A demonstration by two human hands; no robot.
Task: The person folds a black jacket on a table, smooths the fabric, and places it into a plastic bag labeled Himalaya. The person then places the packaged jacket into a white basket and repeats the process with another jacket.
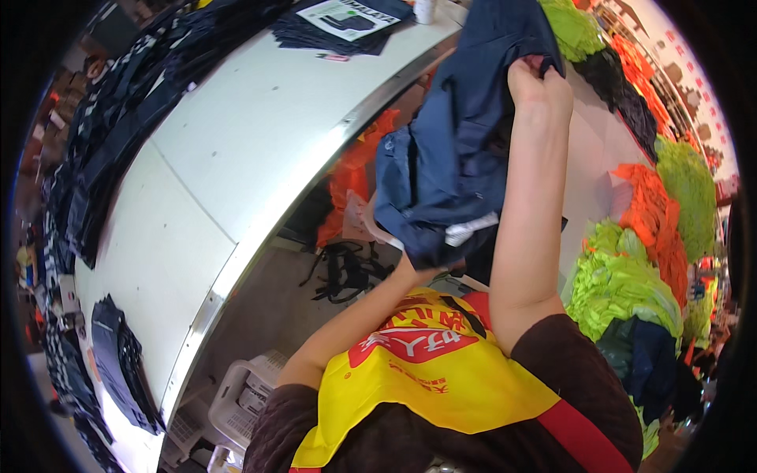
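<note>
Right hand (541,76): fingers pinch navy garment (461,134) beside white tabletop (236,134). Left hand (383,230) mostly hidden by garment; cannot tell its fingers' grip.

Dark clothes (126,146) line the far left edge of the white bench (221,150), where a printed sheet (344,18) lies on a dark stack (303,38) near a white bottle (424,11). Over to the right, lime cloth (619,276) and orange cloth (650,217) are heaped up; down left, there's a white basket (225,394).

Navy garment (453,150): creased, loosely folded, held up; upper right edge pinched in right hand (542,83); white label (471,229) exposed near lower end.
</note>
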